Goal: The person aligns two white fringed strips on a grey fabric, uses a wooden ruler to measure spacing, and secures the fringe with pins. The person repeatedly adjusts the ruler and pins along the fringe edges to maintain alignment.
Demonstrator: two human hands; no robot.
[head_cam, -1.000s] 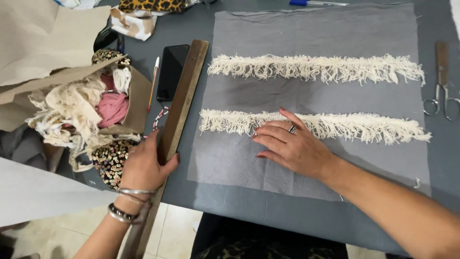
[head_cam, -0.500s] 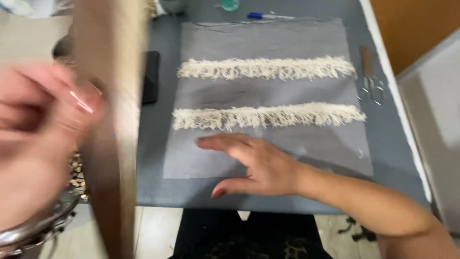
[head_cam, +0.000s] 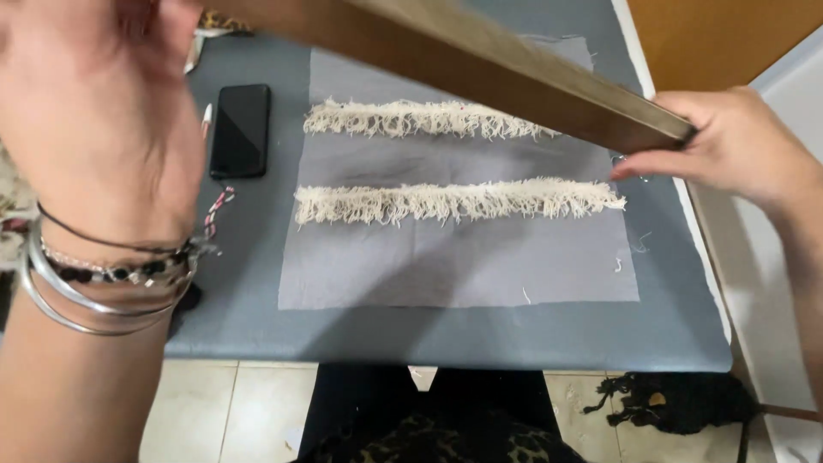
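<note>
Both hands are holding a long wooden ruler (head_cam: 514, 73) up in the air, well clear of the table. It is running diagonally across the top of the view, from upper left down to the right.

Left hand (head_cam: 103, 120) is sitting very close to the camera, wrist stacked with bracelets (head_cam: 103, 283). It is blocking the ruler's left end, so the grip itself is hidden; it looks closed around the wood, but that is probably the most that can be said. Right hand (head_cam: 737, 150) is pinching the ruler's right end between thumb and fingers, hovering just past the right edge of the table.

Below, a grey table top (head_cam: 429, 339) is carrying a lighter grey fabric panel (head_cam: 463, 257) lying flat. Two cream fringe strips are lying across it, roughly parallel and apart: the upper strip (head_cam: 420, 118) is partly crossed by the ruler in the view, the lower strip (head_cam: 454, 201) is fully showing. The panel's lower edge is stopping short of the table's near edge, leaving a bare grey band.

A black phone (head_cam: 241, 130) is lying left of the panel, with a pen (head_cam: 206, 120) just beside it and a twisted red-and-white cord (head_cam: 219, 210) below. Tiled floor (head_cam: 249, 411) is showing under the near edge; a dark fringed piece (head_cam: 673, 399) is lying on it lower right.
</note>
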